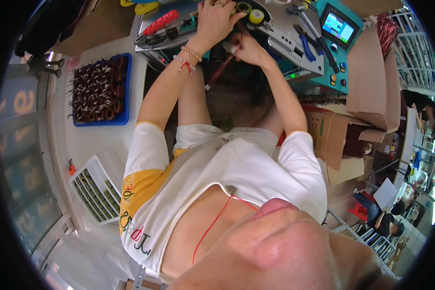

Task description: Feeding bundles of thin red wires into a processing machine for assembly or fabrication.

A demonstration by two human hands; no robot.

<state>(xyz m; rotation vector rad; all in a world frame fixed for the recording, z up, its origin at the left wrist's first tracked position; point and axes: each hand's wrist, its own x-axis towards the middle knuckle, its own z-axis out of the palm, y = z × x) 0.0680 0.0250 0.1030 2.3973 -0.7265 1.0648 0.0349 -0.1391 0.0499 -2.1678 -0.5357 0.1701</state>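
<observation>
My left hand (214,23) is at the top of the view over the metal worktop of a bench machine (302,55). Its fingers are bent together beside a round brass-coloured part, and what they hold, if anything, is hidden. Just below and to the right, my right hand (250,50) is closed on a dark red wire bundle (219,73). The bundle hangs down to the left over my lap and ends in a small white connector (208,87). Beside the round part sits a yellow-and-white disc (256,16). A red-handled toggle clamp (160,22) is left of my left hand.
Blue-handled pliers (305,44) and a black-handled tool (326,50) lie on the machine, beside its screen (338,27). At left, a blue tray (129,92) holds dark red wire coils, above a white slotted tray (84,181). Cardboard boxes (367,82) stand right.
</observation>
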